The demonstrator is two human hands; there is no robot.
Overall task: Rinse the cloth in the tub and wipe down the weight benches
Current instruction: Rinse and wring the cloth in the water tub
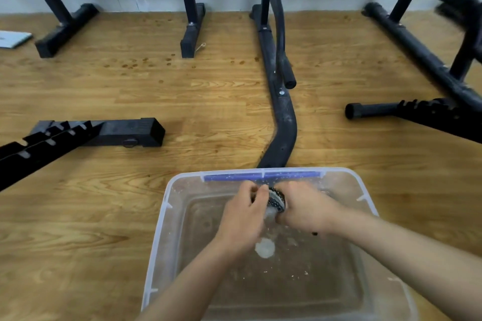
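- The cloth (276, 200), dark with pale dots, is bunched between both hands above the water in the clear plastic tub (159, 227) on the wood floor (104, 216).
- The left hand (243, 216) has its fingers curled round one end of the cloth; the right hand (305, 210) grips the other end.
- Judgement: this is the wringing step; a stream falls to a pale splash below.
- Advice: twist the ends in opposite directions, low over the tub, until dripping stops.
- Risk: water spilling onto the floor near the black bench frame (283, 122).
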